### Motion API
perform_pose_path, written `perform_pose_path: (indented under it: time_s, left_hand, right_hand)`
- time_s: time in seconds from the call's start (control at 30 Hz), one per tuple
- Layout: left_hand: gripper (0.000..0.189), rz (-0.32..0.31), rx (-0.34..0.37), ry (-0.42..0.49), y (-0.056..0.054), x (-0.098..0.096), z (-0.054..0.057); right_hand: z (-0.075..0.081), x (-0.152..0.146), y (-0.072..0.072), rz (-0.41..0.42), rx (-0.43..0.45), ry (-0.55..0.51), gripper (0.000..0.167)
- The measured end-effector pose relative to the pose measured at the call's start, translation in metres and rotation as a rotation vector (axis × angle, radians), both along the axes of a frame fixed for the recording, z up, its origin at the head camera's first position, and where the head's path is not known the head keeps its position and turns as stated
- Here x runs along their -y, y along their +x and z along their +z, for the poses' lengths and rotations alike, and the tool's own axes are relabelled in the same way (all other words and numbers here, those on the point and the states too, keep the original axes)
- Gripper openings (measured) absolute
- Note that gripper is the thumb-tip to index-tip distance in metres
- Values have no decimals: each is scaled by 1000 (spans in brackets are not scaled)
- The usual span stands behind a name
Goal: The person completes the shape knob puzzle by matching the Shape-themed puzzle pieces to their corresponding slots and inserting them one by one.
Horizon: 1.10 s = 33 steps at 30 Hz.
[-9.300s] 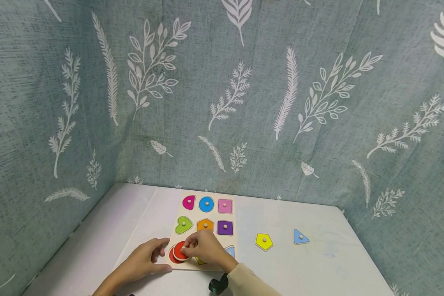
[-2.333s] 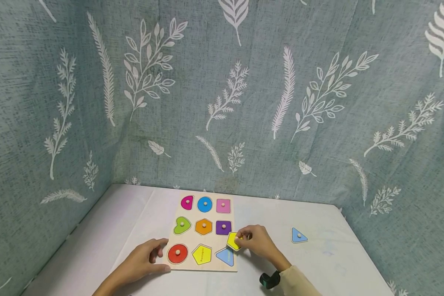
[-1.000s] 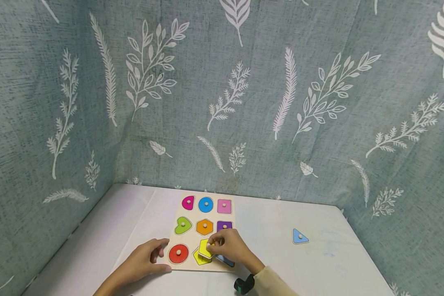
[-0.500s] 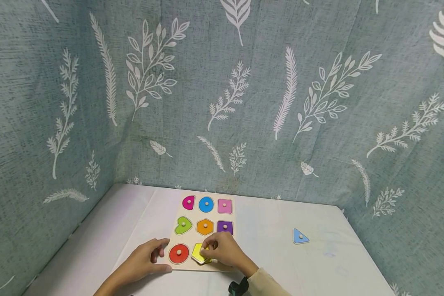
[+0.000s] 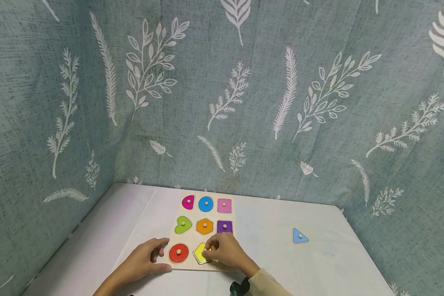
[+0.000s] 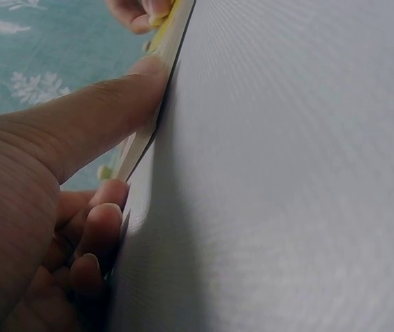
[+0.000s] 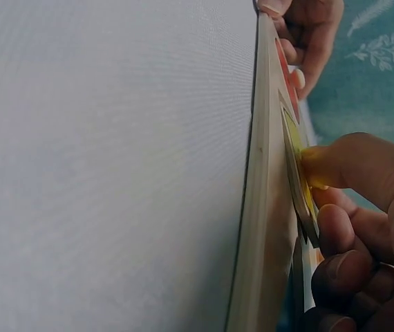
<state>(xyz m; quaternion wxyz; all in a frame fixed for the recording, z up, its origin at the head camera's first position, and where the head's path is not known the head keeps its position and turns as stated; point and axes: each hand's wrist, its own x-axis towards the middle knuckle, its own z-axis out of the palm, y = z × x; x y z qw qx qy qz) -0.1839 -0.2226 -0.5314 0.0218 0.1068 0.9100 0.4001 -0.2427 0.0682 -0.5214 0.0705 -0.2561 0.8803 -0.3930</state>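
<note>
A wooden knob puzzle board [image 5: 192, 238] lies on the white-covered table. My left hand [image 5: 146, 258] grips its near left corner, thumb at the front edge and fingers along the left side. My right hand [image 5: 225, 248] pinches the knob of the yellow pentagon piece [image 5: 198, 253] over the pentagon's place in the front row. In the right wrist view the pentagon [image 7: 294, 149] sits slightly tilted, one end raised off the board. The red circle piece [image 5: 178, 254] is seated beside it. My right hand hides the front right part of the board, where the blue triangle recess is.
A blue triangle piece [image 5: 299, 236] lies on the table to the right. Seated pieces on the board include a green heart [image 5: 181, 226], an orange hexagon [image 5: 203, 229] and a purple square [image 5: 222, 225]. A patterned curtain [image 5: 259, 102] rises behind and at both sides.
My right hand has carried the yellow pentagon from the right side of the table onto its place and turned it to match. The red circle went in earlier. My left hand stays at the corner.
</note>
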Motion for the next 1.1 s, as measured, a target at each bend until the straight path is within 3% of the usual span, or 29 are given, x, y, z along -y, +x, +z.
perform_pose_path:
  time_s: [1.1]
  left_hand:
    - [82,12,2,-6,1,-1,0]
  right_hand:
    - [4,2,0,42,35,82,19]
